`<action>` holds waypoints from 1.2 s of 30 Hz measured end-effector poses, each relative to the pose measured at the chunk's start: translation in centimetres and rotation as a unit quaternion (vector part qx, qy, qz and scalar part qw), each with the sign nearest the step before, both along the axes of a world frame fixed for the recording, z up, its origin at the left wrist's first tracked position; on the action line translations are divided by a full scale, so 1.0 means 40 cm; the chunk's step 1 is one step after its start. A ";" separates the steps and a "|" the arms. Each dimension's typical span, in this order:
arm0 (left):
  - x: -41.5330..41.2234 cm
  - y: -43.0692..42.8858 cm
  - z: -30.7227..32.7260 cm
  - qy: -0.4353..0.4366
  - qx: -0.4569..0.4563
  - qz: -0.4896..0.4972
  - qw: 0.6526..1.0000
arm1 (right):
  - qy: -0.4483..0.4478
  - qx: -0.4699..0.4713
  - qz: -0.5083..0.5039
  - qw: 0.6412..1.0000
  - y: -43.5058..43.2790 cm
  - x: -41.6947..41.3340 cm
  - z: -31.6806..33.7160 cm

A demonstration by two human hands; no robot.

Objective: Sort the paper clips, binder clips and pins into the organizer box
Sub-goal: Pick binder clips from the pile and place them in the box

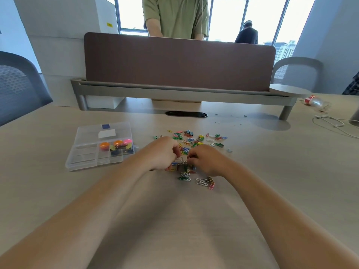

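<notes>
both hands meet at the middle of the desk (58, 191), knuckles nearly touching. the left hand (164, 154) and right hand (206, 161) each curl their fingers onto one small clump (180, 164), which looks like a binder clip's wire handles snagged with paper clips. they seem to be pulling it apart.

the box (85, 162) lies left of the hands and slightly farther off. its long axis runs left to right, so the left hand is nearer. the lid is open on the far side. the cells at its right end, closest to the hands, hold round orange and pink pins (118, 143) and some binder clips.

the box is clear, hard plastic with ribbed dividers. the pile (194, 139) just beyond the hands is thin coated wire in many colours, plus small folded-metal clips. it looks slippery and prone to hooking together. the desk is pale, matte woodgrain.
</notes>
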State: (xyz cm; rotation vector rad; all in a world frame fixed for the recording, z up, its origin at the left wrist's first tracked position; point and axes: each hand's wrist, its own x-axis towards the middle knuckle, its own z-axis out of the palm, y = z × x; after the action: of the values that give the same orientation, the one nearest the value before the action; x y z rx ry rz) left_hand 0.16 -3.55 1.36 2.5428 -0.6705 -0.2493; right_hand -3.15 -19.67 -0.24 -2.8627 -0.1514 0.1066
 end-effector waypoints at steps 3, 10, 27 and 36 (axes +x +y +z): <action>0.000 0.001 0.000 0.002 -0.001 0.000 1.000 | -0.007 -0.002 -0.005 1.000 0.002 0.002 -0.004; -0.007 0.014 0.021 -0.019 -0.012 -0.005 1.000 | -0.049 0.028 -0.023 0.998 0.005 0.000 0.014; 0.113 0.233 0.060 0.014 -0.095 0.096 0.991 | -0.086 0.100 -0.009 0.991 0.169 0.139 0.088; 0.178 0.343 0.046 0.045 -0.086 0.132 0.987 | -0.004 0.100 0.063 0.993 0.292 0.234 0.099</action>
State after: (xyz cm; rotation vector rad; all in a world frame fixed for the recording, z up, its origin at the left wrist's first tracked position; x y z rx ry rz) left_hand 7.29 10.19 3.22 2.4055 -0.3018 -0.2031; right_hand 6.21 -7.98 3.73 -2.6533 -0.3253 0.0974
